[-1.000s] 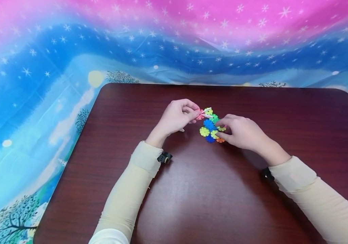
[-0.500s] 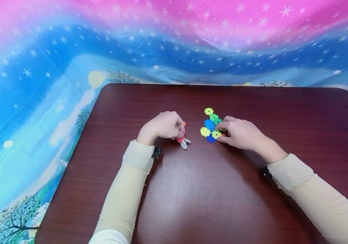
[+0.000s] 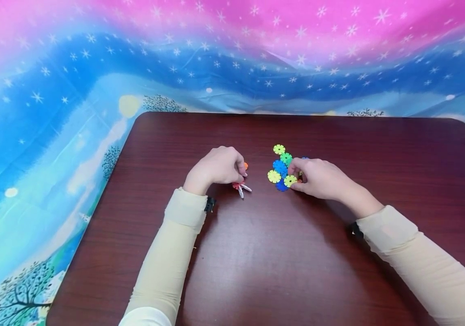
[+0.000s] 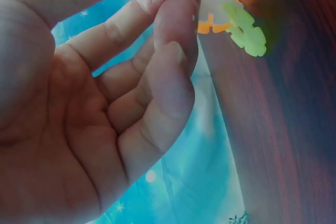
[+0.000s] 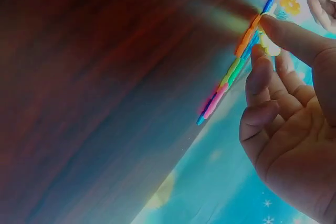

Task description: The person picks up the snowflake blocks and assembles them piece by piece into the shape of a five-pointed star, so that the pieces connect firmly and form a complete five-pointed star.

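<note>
Cloth (image 3: 232, 59) printed with snowflakes is hanging beyond the disc cluster (image 3: 280, 167), running from pink at the top to blue lower down. A dark reddish-brown counter (image 3: 265, 253) is spreading on all sides of the cluster; I cannot tell whether the two are touching. My pale sleeves are reaching in from the near side, the right sleeve (image 3: 419, 258) to the right of the cluster and the left sleeve (image 3: 163, 253) to its left.

My right hand (image 3: 324, 181) is gripping the cluster at its right edge, the fingers narrowed to a pinch; in the right wrist view the cluster is showing edge-on, my thumb touching it near an orange disc (image 5: 247, 38). My left hand (image 3: 217, 166) is holding a red disc (image 3: 238, 185) to the left of the cluster and apart from it, finger and thumb pinched close. Thin white pieces (image 3: 246, 187) are jutting from that red disc toward the near side.

Within the cluster, a yellow-green disc (image 3: 279, 149) is sitting at the far end, a green disc (image 3: 286, 158) is lying just beside it, and a dark blue disc (image 3: 282, 186) is showing at the near end.
</note>
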{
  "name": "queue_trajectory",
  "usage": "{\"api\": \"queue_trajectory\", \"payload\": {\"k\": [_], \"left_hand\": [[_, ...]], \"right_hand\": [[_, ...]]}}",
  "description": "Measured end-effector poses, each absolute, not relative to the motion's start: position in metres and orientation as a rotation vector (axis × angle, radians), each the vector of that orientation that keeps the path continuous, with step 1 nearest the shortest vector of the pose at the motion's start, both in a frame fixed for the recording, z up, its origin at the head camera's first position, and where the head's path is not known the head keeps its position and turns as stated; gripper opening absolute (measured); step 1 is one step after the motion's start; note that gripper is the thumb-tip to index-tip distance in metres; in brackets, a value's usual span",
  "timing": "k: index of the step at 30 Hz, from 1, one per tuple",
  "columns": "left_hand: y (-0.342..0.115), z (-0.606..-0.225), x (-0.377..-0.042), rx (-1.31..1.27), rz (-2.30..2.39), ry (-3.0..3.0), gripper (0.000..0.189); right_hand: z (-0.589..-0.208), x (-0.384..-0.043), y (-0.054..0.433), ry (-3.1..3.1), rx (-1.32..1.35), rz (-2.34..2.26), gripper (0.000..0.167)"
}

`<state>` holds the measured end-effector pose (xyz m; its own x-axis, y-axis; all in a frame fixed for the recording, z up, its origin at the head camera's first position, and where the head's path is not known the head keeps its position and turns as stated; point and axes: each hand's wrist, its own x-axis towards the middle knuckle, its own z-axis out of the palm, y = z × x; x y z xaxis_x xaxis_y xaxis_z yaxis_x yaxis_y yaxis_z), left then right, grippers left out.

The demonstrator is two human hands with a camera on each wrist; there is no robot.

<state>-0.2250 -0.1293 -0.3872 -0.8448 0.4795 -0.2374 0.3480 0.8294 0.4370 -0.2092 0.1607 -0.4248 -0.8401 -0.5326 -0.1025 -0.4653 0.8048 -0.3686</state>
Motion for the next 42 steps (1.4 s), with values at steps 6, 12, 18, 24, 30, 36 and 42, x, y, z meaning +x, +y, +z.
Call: {"api": "queue_trajectory", "payload": {"k": [6, 12, 18, 24, 30, 36, 42], "left_hand": [[-0.117, -0.384, -0.220, 0.630, 0.511, 2.726, 0.007], [-0.089, -0.395, -0.214, 0.737, 0.347, 2.858, 0.020], [-0.065, -0.410, -0.206, 0.799, 0.071, 2.995, 0.035], [-0.052, -0.422, -0.199, 0.815, -0.100, 3.047, 0.050], [-0.047, -0.424, -0.195, 0.830, -0.168, 3.063, 0.048], [-0.045, -0.426, -0.193, 0.857, -0.168, 3.052, 0.049], [-0.044, -0.428, -0.195, 0.882, -0.107, 3.032, 0.040]], "right_hand": [[-0.420, -0.205, 0.163, 2.797, -0.815, -0.586, 0.021], [-0.415, -0.202, 0.168, 2.853, -0.850, -0.661, 0.022], [-0.408, -0.197, 0.171, 2.877, -0.850, -0.710, 0.020], [-0.405, -0.195, 0.173, 2.878, -0.835, -0.718, 0.018], [-0.406, -0.195, 0.175, 2.878, -0.830, -0.713, 0.019], [-0.407, -0.193, 0.177, 2.865, -0.813, -0.719, 0.020], [-0.406, -0.193, 0.180, 2.868, -0.816, -0.727, 0.021]]}}
